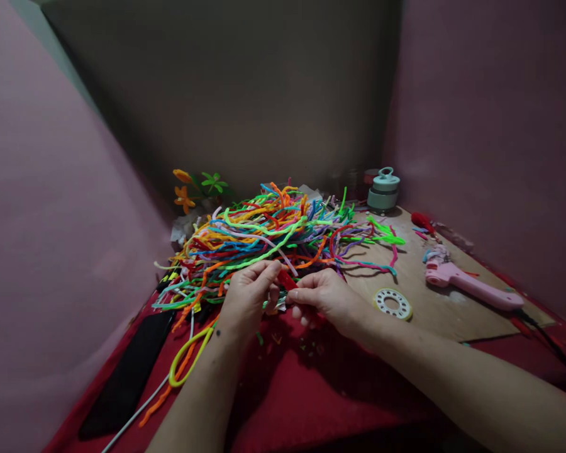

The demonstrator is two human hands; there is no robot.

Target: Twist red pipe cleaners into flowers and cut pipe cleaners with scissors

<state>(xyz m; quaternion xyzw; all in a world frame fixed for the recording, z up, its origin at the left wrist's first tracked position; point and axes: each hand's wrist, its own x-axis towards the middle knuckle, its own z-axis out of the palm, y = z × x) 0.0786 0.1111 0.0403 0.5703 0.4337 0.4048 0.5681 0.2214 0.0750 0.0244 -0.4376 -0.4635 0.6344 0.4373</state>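
My left hand [252, 289] pinches one end of a short, fuzzy red pipe cleaner piece [287, 280] between thumb and fingers. At its other end, my right hand [323, 294] is closed on the same red piece, fingertips together. The two hands are slightly apart, with the red piece spanning the gap. Just beyond them lies a big tangled heap of coloured pipe cleaners [259, 236]. A yellow pipe cleaner loop [175, 368] lies beside my left forearm. My fingers partly hide the red piece, so its full shape is unclear.
On the brown board [358, 280] at right are a white-and-yellow tape roll [393, 304] and a pink corded tool [476, 288]. A mint-coloured lidded container [383, 190] stands behind. Orange flowers [183, 198] are at back left. A black flat object [127, 377] lies on the red cloth [330, 396].
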